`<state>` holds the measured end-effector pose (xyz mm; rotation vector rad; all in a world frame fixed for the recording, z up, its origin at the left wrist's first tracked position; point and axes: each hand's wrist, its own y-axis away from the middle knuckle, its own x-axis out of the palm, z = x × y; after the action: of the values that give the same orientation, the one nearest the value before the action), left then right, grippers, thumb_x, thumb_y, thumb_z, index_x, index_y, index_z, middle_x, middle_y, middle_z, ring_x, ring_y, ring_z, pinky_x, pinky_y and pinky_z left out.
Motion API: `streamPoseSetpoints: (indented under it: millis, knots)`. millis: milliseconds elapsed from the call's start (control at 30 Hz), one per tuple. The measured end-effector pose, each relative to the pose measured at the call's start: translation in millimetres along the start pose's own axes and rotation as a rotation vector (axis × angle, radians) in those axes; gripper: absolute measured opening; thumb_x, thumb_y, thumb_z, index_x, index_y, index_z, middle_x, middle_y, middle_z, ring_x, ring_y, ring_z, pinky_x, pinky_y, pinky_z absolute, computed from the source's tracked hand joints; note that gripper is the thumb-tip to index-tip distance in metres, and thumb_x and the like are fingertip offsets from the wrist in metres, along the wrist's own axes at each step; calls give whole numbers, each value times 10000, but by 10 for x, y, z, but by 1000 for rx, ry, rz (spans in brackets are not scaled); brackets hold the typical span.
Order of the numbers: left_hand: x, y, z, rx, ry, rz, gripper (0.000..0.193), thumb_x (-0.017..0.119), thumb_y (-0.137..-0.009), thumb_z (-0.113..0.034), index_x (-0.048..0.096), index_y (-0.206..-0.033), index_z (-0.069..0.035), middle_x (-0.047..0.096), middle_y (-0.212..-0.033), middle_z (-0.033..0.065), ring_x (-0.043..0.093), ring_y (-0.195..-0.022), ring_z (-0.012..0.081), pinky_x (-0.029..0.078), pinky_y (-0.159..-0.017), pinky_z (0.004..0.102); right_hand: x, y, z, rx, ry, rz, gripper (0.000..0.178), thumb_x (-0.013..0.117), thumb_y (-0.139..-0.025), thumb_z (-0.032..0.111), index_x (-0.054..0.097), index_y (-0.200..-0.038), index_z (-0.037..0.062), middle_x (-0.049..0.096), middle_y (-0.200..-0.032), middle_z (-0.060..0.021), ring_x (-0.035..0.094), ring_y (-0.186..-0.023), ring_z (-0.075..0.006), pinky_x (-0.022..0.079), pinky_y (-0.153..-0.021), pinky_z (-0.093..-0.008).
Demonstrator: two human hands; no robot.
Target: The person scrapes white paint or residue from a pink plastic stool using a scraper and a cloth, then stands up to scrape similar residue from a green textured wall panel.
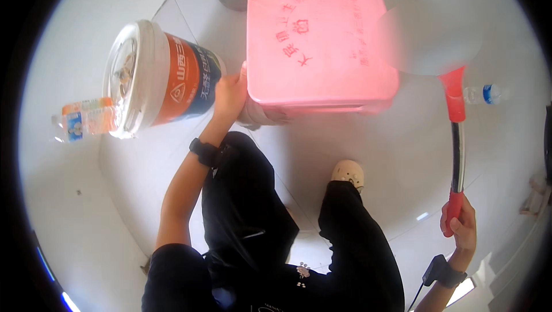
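Pale floor [414,139] fills most of the head view, with a white lidded bucket [178,82] off to the left and a clear bottle [480,94] at the right. Between the person's hands, and ahead of them, is the pink stool [319,41]; the left hand [230,94] is clearly nearer, at its left edge, thumb against the rim, though I cannot tell whether its hidden fingers are clenched. Well apart, the right hand [462,226] has its fingers wrapped around the lower grip of a long-handled tool [455,110], whose long axis points away from the person. The stool looks boxy, with a smooth, round-cornered top and red printing; the tool has a red grip, dark-and-silver shaft, red flared collar and pale, blurred round head that overlaps the stool's right side in view.
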<state>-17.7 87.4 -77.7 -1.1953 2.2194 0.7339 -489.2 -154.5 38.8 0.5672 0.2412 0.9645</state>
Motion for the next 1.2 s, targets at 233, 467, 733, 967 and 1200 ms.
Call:
streamPoseSetpoints:
  millis: [233, 467, 733, 967, 1200]
  knots:
    - [-338, 404, -398, -133, 86, -48, 385, 550, -850, -394, 679, -924, -38, 618, -590, 150, 624, -590, 221, 464, -601, 319, 309, 77, 961, 102, 344, -91, 554, 544, -819, 210, 399, -1296, -32, 437, -597, 5, 360, -404, -41, 283, -367, -177]
    - [-123, 751, -454, 25, 117, 160, 789, 659, -774, -453, 333, -1337, -7, 641, -652, 144, 648, -653, 228, 493, -652, 331, 713, -5, 1572, 205, 655, -18, 506, 450, -894, 107, 336, -1387, 123, 444, -551, 10, 363, -395, -43, 303, -360, -179]
    - [203, 760, -387, -19, 891, 50, 651, 631, -847, -180, 281, -1375, -29, 627, -899, 104, 530, -663, 80, 409, -540, 219, 882, -115, 2106, 208, 1036, -87, 399, 473, -895, 105, 484, -1292, 135, 545, -618, -26, 426, -484, -77, 390, -448, -218]
    - [193, 767, -419, -13, 1002, -19, 609, 630, -847, -151, 327, -1357, -13, 637, -958, 108, 567, -710, 70, 434, -559, 196, 1212, -362, 2332, -76, 1352, -3, 366, 481, -888, 105, 496, -1254, 107, 518, -697, -181, 429, -545, -216, 404, -574, -293]
    - [228, 775, -417, -24, 992, -27, 614, 644, -834, -144, 343, -1352, -10, 579, -1102, 140, 575, -935, 148, 477, -761, 251, 1260, -307, 2363, -83, 1400, 25, 354, 474, -899, 133, 493, -1252, 109, 493, -687, -189, 428, -549, -254, 401, -566, -299]
